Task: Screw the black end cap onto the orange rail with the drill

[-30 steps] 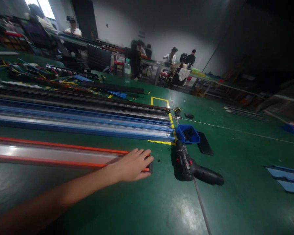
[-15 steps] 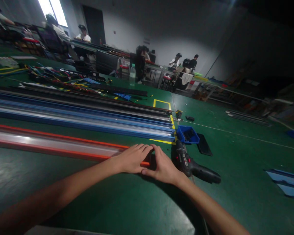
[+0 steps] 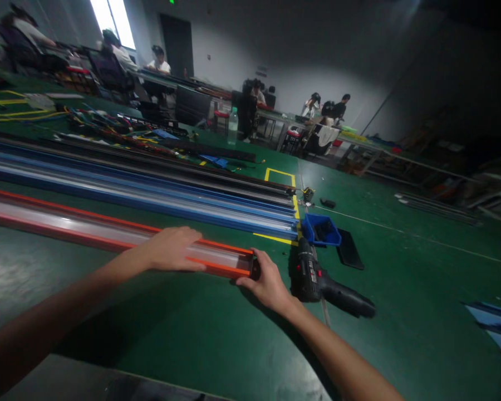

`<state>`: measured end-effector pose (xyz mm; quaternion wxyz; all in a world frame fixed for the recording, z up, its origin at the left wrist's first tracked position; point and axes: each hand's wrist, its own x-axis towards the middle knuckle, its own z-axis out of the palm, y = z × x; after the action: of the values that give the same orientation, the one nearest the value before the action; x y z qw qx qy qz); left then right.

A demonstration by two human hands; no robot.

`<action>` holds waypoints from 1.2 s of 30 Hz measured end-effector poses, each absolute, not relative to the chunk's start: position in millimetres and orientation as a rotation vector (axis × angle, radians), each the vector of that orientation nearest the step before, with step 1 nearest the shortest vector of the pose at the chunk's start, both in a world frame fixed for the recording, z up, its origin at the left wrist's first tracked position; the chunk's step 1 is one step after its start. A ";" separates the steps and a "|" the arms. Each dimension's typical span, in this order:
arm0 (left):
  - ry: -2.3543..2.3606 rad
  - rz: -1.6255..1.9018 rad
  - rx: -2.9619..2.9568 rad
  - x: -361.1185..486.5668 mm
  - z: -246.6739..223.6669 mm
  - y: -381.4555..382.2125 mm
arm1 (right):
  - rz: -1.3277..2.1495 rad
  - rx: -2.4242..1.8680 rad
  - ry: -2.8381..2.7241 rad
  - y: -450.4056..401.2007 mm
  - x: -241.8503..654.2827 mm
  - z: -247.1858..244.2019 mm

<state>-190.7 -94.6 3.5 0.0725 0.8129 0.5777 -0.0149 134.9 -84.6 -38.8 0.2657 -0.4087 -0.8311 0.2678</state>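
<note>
A long orange-edged channel (image 3: 104,225) with a pale inner face lies across the green table. My left hand (image 3: 173,249) grips it across its width, a short way from its right end. At that end, beside a small black end piece (image 3: 255,269), is my right hand (image 3: 267,278), its thumb below and its fingers above, holding the end. A black power drill (image 3: 311,273) lies on its side just right of my right hand. Behind the orange channel, several blue channels (image 3: 234,214) lie side by side.
A blue bin (image 3: 321,229) with dark parts stands behind the drill, beside a black flat object (image 3: 349,249). Tangled wires (image 3: 121,133) and a bottle (image 3: 232,127) are farther back. Blue pieces (image 3: 495,326) lie at the right. People sit at distant tables.
My left hand has slid left along the orange channel, away from my right hand, uncovering the channel's right end. My right hand stays at the end. The view has shifted slightly.
</note>
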 end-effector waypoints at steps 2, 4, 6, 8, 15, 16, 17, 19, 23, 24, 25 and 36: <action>1.760 -0.048 2.429 -190.0 1.7 -94.6 | 0.724 -1.083 -2.242 -83.8 135.5 -38.8; 1.777 -0.066 2.412 -190.8 1.6 -93.9 | 0.726 -1.056 -2.246 -83.8 135.9 -38.5; 1.783 -0.087 2.408 -191.3 3.0 -93.2 | 0.729 -1.042 -2.252 -84.6 135.8 -38.1; 1.795 -0.105 2.409 -190.5 5.5 -93.1 | 0.733 -1.042 -2.262 -86.0 135.3 -37.6; 1.818 -0.197 2.417 -182.1 15.1 -97.9 | 0.723 -1.085 -2.325 -88.7 132.0 -35.5; 1.814 -0.201 2.425 -181.5 15.9 -98.7 | 0.725 -1.088 -2.332 -88.8 131.6 -35.1; 1.811 -0.203 2.432 -181.2 16.4 -99.2 | 0.727 -1.091 -2.336 -88.9 131.2 -34.8; 1.809 -0.206 2.438 -181.8 16.9 -99.1 | 0.731 -1.093 -2.333 -89.4 130.2 -34.7; 1.783 -0.206 2.440 -185.8 15.7 -95.1 | 0.735 -1.097 -2.296 -89.2 128.3 -35.9; 1.775 -0.206 2.445 -186.7 15.1 -94.0 | 0.747 -1.090 -2.287 -88.4 128.5 -36.1; 1.769 -0.205 2.452 -187.4 14.5 -93.2 | 0.764 -1.073 -2.285 -87.4 129.1 -36.2; 1.724 -0.234 2.475 -178.3 20.4 -96.1 | 0.779 -0.947 -2.281 -76.5 144.6 -45.4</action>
<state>-178.3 -96.1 20.4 0.0581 0.8166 0.5690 -0.0774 144.6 -76.5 -45.4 0.2725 -0.3517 -0.8476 0.2893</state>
